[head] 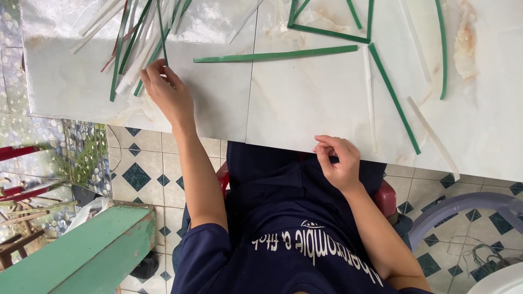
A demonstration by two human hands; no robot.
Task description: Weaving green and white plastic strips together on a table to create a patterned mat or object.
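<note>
Marble table (305, 103), green strips (275, 54), hands (170, 93).

shirt: dark navy short-sleeved top (294, 256), plain fabric, loose with soft folds across the front
print: one curved line of white lettering across the chest, seen upside down from above
sleeves: short, ending above the elbow; the hem on the left of the scene is wide and rounded
forearms: bare, no watch, band or bracelet
left hand (170, 93): bare, no glove, no ring visible
right hand (339, 162): bare, no glove
</note>
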